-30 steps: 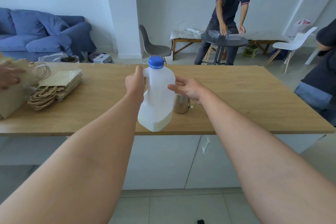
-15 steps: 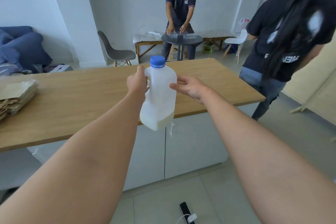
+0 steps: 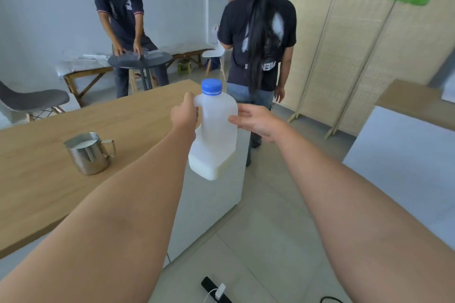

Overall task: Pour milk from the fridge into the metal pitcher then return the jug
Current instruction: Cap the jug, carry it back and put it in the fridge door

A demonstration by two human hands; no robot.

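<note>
**Jug capped and carried off the counter; pitcher filled**

Your view has swung right over the last second: the metal pitcher (image 3: 89, 154), a second ago hidden behind the milk jug (image 3: 214, 133), now stands alone on the wooden counter (image 3: 46, 179) at about 9 o'clock of the jug, well apart from it, with milk visible near its rim. The jug is upright in the air past the counter's end, its blue cap (image 3: 211, 86) on and only a shallow layer of milk left at the bottom. Your left hand (image 3: 184, 115) is curled around the handle; your right hand (image 3: 256, 122) rests fingertips against the jug's side at 3 o'clock, fingers loosely spread, steadying rather than clasping. Judged from this, pouring is done and the return leg has begun. The fridge is not in view. A person (image 3: 258, 39) stands at 12 o'clock, near your path.
</note>
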